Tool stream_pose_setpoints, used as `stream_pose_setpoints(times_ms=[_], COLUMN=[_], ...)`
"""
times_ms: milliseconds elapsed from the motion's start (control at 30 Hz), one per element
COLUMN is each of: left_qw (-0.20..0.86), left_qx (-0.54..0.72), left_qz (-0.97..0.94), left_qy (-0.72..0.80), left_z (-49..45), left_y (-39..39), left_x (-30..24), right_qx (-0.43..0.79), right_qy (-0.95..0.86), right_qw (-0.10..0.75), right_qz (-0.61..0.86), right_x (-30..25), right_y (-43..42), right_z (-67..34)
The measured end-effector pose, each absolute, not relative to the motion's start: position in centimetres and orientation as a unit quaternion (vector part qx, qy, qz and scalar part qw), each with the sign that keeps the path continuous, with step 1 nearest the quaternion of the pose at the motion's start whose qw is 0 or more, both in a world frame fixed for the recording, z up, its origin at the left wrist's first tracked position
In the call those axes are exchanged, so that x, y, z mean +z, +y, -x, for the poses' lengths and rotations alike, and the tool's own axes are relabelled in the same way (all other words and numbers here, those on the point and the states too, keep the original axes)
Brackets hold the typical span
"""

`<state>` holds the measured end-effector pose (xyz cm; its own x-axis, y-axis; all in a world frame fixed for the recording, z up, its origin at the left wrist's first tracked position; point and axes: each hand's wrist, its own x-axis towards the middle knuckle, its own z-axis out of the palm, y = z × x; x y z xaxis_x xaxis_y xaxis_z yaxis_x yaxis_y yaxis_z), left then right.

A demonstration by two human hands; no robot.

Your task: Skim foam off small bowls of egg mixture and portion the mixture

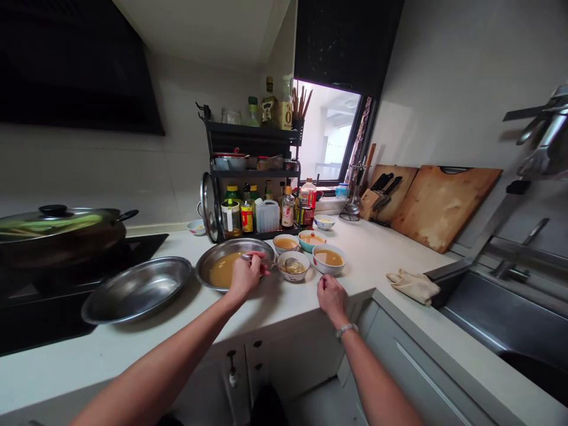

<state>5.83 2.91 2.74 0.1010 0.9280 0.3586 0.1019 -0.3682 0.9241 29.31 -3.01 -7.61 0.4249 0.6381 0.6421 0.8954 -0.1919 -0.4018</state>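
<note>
My left fingers (pixel 256 263) pinch a metal spoon (pixel 278 264), its head dipped in the front bowl (pixel 294 276) on the white surface (pixel 364 238). A steel basin (pixel 205 260) of brownish liquid sits just left of that bowl. 3 other filled bowls (pixel 331 270) stand close around it. My right fingers (pixel 326 283) curl into a fist, near the rightmost bowl.

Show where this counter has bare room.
Bare counter lies between the rightmost bowl, cutting board and cloth, and in front of the left steel basin. Crowded: around the left hand, where filled basin, bowls and bottles cluster.
</note>
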Motion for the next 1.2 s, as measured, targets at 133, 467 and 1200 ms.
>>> stream_pose_setpoints(times_ms=[133, 467, 1200], left_qw=[0.445, 0.488, -0.006], left_qx=[0.569, 0.607, 0.509], left_qz=[-0.54, -0.45, -0.794], left_qy=[0.433, 0.437, 0.332], left_z=[-5.6, -4.5, 5.8], left_y=[3.7, 3.9, 1.8], left_x=[3.5, 5.3, 4.0], right_qx=[-0.167, -0.162, -0.177], right_qy=[-0.51, -0.506, -0.509], right_qw=[0.381, 0.381, 0.388], right_qz=[0.753, 0.757, 0.748], right_x=[-7.6, -7.4, -7.8], right_y=[-3.0, -3.1, -2.8], right_z=[-29.3, -29.2, -29.5])
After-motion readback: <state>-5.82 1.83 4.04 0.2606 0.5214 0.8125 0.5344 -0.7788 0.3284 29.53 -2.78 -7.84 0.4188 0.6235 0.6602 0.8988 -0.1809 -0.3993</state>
